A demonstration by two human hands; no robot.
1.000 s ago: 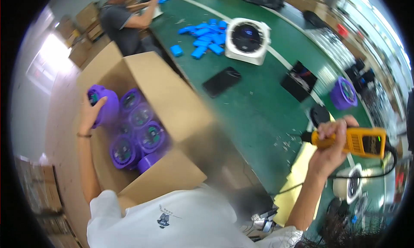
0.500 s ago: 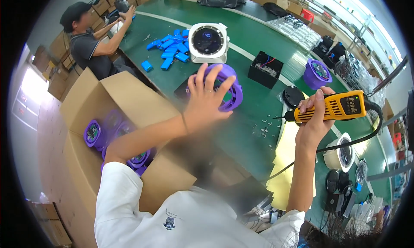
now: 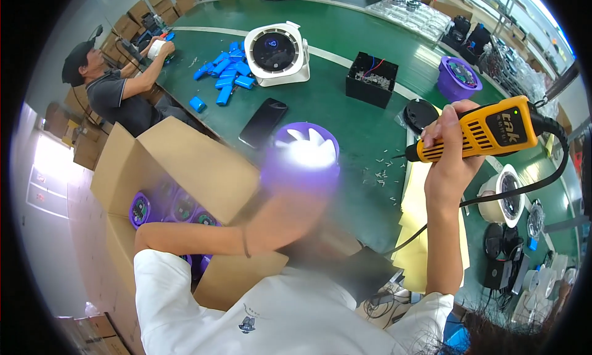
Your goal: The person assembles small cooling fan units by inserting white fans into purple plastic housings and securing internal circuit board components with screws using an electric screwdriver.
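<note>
My right hand (image 3: 453,148) is wrapped round a yellow electric screwdriver (image 3: 487,133), its black tip pointing left above the table. A round purple fan housing (image 3: 330,148) is at the middle, with white fan blades (image 3: 305,148) facing up and a bright glare on them. My left hand (image 3: 296,210) is at the near side of this housing and holds it; its fingers are smeared and partly hidden. Small loose screws (image 3: 381,173) lie on the green table below the screwdriver tip. A black open box (image 3: 372,80) with many small screws and red and blue wires stands beyond.
A cardboard box (image 3: 117,194) with purple housings is at my left. Blue battery packs (image 3: 227,71), a white fan (image 3: 274,53), a black phone (image 3: 264,122), another purple housing (image 3: 457,78) and yellow sheets (image 3: 425,231) lie about. A black cord (image 3: 524,191) trails from the screwdriver. A co-worker (image 3: 114,83) sits far left.
My left hand has turned the purple housing and drawn its grip nearer to me, so the white blades now show. The phone is uncovered. The screwdriver stays in my right hand.
</note>
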